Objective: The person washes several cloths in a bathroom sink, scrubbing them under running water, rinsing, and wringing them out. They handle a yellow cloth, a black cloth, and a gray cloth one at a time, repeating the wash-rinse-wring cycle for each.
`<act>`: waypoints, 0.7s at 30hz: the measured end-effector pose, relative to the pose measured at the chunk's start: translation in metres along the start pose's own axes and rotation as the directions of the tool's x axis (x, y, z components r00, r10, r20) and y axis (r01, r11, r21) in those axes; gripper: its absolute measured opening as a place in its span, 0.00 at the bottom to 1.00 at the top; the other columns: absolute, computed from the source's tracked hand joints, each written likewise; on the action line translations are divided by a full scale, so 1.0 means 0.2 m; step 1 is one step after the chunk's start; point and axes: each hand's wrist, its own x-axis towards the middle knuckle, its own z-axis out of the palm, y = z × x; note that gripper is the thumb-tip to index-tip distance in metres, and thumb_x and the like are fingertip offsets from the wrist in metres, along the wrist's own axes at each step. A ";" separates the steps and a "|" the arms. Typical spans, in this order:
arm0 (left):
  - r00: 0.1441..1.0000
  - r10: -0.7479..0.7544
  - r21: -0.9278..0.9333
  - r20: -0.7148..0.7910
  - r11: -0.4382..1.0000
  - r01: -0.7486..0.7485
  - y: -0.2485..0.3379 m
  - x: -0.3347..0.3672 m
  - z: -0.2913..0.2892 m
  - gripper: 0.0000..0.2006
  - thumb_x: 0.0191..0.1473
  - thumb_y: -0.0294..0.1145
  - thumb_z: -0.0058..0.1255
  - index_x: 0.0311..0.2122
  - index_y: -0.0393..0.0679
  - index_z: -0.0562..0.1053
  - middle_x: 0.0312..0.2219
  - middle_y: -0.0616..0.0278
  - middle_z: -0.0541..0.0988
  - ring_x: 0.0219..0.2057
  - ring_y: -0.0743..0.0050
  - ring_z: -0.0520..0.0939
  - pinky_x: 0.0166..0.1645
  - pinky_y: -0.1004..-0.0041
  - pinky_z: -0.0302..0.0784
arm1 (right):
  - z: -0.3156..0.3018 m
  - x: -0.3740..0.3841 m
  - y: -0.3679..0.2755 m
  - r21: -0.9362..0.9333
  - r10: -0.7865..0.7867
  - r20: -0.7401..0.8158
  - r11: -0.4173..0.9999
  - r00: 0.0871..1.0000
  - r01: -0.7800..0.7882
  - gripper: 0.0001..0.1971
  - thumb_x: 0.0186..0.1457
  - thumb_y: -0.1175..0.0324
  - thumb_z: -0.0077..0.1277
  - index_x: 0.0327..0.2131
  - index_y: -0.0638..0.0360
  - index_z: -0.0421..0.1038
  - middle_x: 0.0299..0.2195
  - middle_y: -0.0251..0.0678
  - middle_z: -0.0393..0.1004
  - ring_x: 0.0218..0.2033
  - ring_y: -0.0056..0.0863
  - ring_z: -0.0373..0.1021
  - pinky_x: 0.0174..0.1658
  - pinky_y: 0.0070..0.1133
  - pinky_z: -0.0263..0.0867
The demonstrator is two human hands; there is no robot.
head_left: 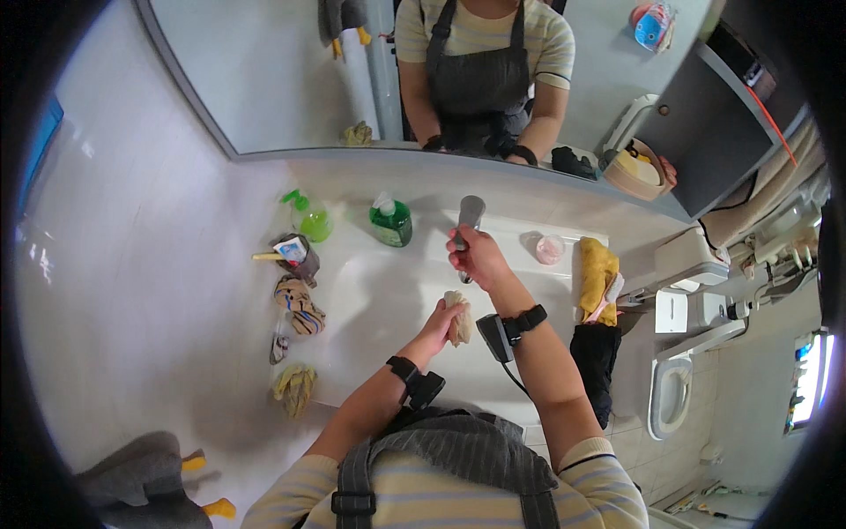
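Over the white sink (374, 291), my left hand (432, 329) is closed around a crumpled beige cloth (459, 319). Farther off and a little to the right, my right hand (481, 257) has its fingers wrapped round a grey metal faucet (472, 210). The faucet's wide end shows beyond the fingers, and a shiny tip shows below them. Part of the faucet is hidden by that hand. I cannot make out any running water.
Along the back stand a green soap bottle (390, 222), a clear pump bottle (314, 221) and a pink jar (550, 249). To the left are a dark cup (298, 257) and several cloths (300, 304). A yellow towel (598, 273) and black cloth (593, 366) hang over the right edge.
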 end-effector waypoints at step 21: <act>0.990 0.085 0.068 0.114 0.993 -0.094 0.02 0.16 0.05 0.18 0.54 0.42 0.46 0.46 0.45 0.59 0.33 0.66 0.69 0.33 0.79 0.73 0.35 0.76 0.71 | 0.06 -0.06 -0.17 0.004 0.040 -0.067 0.999 0.997 -0.040 0.12 0.60 0.62 0.36 0.33 0.61 0.63 0.17 0.29 0.62 0.16 0.21 0.59 0.22 0.17 0.57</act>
